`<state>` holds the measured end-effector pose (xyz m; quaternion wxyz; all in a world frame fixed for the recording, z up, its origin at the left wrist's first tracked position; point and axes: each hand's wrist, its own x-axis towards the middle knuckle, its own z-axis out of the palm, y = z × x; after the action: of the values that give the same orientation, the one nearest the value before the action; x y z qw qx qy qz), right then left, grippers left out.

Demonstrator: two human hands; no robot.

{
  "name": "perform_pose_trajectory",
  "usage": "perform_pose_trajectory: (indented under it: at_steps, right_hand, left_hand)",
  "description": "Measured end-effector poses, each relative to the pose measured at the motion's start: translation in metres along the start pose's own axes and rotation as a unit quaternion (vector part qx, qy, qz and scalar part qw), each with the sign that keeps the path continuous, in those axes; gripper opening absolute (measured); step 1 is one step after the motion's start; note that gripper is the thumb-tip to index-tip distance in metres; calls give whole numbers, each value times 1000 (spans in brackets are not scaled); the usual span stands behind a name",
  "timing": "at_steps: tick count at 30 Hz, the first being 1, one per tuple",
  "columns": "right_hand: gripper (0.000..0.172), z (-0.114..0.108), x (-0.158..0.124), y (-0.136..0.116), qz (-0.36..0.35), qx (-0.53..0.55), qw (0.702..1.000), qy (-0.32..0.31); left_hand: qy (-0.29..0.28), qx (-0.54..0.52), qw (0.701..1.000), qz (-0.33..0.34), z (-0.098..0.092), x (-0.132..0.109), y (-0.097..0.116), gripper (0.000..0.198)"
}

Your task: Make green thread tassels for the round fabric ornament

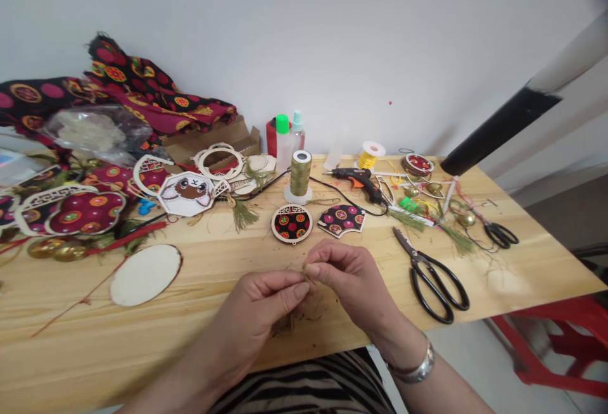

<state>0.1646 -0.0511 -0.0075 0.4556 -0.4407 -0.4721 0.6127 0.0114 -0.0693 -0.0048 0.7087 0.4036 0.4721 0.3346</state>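
Observation:
Near the table's front edge, my left hand [270, 303] and my right hand [349, 278] meet fingertip to fingertip. Both are closed in a pinch on a thin thread, mostly hidden by the fingers. Fine strands show below the fingertips, and a small object under my hands is too covered to name. Just beyond them lie a round wooden frame [292, 224] backed with patterned fabric and a fabric-covered wooden piece [341, 220]. Behind these stands a spool of olive thread [301, 175]. Large black-handled scissors [430, 278] lie open to the right of my right hand.
A pale oval wooden disc [146, 275] lies at left, near fabric-covered pieces and a sheep-face piece [187, 194]. Further back are patterned cloth [156, 94], a glue gun [358, 180], a yellow spool [369, 156] and green-capped bottle [282, 142]. Small scissors [501, 235] lie right.

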Motion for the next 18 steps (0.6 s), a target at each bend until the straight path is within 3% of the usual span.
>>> perform_pose_trajectory:
  at_steps: [3,6,11,18]
  right_hand:
    - [18,-1,2,4,-58,4,998,2]
    - [27,4,3,7,-65,65,995,-44]
    - [32,17,7,1,-57,115,981,-144]
    - [27,23,11,-5,-85,45,982,-161]
  left_hand:
    - [50,89,989,105,-6,-1,6,11]
    - [105,121,976,150,-9,-2,13,12]
    - [122,40,975,180,-8,-3,17,13]
    - [118,-91,972,181,-10,0,13,16]
